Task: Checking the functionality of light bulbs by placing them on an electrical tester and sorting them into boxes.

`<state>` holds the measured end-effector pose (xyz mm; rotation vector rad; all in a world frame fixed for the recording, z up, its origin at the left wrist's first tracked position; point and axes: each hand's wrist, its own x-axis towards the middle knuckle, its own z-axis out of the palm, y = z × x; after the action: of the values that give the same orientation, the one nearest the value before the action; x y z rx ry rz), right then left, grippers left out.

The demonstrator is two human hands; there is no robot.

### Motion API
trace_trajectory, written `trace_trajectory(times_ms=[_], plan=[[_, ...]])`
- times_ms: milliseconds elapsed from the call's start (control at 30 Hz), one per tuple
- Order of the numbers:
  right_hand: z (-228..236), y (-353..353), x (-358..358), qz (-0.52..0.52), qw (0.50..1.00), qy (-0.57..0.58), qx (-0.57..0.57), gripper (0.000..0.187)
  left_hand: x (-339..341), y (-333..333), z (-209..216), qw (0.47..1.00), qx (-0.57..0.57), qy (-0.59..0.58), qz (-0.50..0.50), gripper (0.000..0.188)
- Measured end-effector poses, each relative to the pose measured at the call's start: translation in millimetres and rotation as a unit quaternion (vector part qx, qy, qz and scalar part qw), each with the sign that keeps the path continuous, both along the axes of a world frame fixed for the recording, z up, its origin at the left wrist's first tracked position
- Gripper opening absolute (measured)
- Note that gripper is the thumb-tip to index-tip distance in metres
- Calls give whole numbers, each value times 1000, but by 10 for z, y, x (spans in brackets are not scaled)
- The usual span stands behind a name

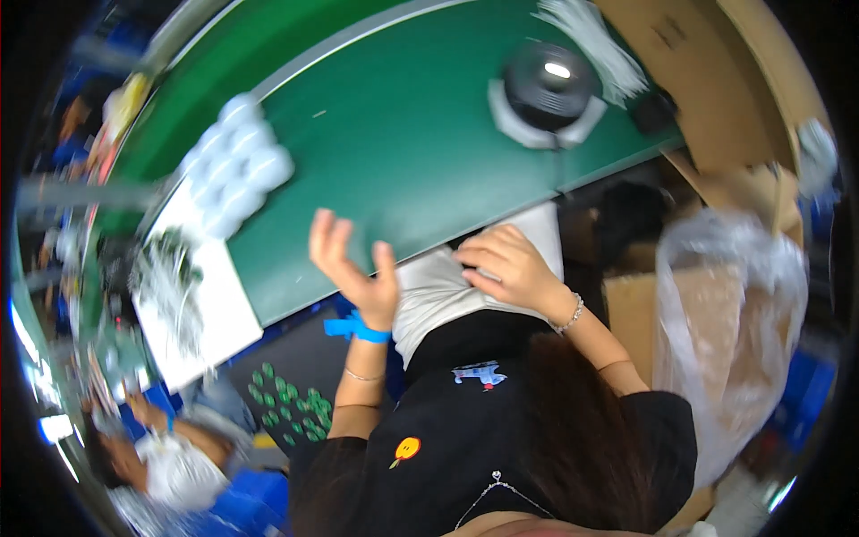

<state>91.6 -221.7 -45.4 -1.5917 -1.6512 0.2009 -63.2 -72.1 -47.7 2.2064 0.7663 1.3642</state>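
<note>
My left hand (353, 273) is raised over the near edge of the green table (385, 134), blurred, with its fingers spread and nothing in them. A blue band (360, 328) circles that wrist. Above my lap, just off the table edge, my right hand (508, 262) hangs with loosely bent fingers slightly apart, and I see nothing in it. A bracelet (573, 313) sits on the right wrist. Farther to the right on the table, a black domed round object (548, 80) rests on a white base (507, 121), with a dark cord running toward the edge.
White rounded pieces (237, 166) cluster at the table's left. Clear plastic and dark green items lie on a white board (234, 309). Small green pieces (288, 394) lie below. White strips (595, 49), cardboard (707, 80) and a plastic-covered carton (716, 322) are rightward. A co-worker (183, 470) sits lower left.
</note>
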Motion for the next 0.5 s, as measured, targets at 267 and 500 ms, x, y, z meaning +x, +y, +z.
trace_trajectory(times_ms=[267,500], plan=[[481,-2055,217,-440,873,-208,27,18,1579,-1801,379,792,3,0,-610,49],[792,-3720,-16,-777,531,-289,-172,17,2603,-3178,723,741,193,46,-642,50]])
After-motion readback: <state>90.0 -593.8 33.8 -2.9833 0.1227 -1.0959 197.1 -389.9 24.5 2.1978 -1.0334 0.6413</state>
